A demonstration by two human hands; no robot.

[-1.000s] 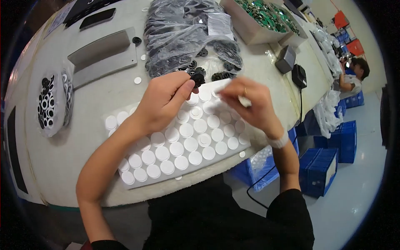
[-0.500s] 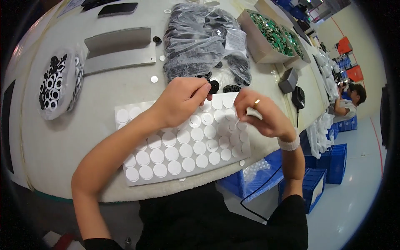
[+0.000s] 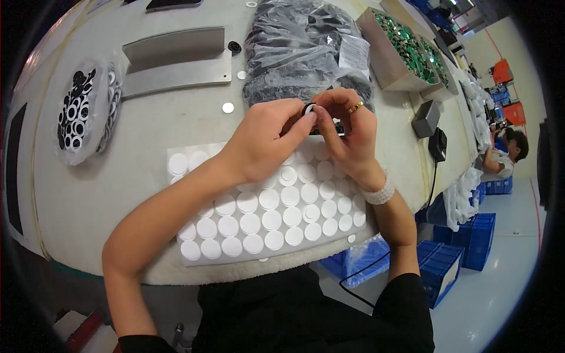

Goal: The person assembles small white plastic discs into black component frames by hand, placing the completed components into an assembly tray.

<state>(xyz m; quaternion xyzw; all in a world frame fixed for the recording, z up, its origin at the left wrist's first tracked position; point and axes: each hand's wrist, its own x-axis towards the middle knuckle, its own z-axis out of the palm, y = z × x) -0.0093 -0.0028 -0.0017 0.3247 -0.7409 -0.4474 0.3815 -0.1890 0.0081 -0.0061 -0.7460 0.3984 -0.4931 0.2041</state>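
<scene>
Both hands meet above the far edge of a sheet of round white stickers. Between the fingertips is a small round black part, pinched by my left hand. A white sticker shows against its face, and my right hand presses there with thumb and index finger closed. Fingers hide most of the part and the sticker. Just beyond the hands lies a clear plastic bag of black parts.
At left sits a plastic bag of black and white rings, near an angled metal plate. Boxes of green circuit boards stand at far right, with a dark grey block nearer. Blue crates are on the floor; a person sits farther off.
My right hand has moved left and away from me, from the sheet to the black part in my left hand. The sticker now rests against that part. The whole view has shifted slightly.
</scene>
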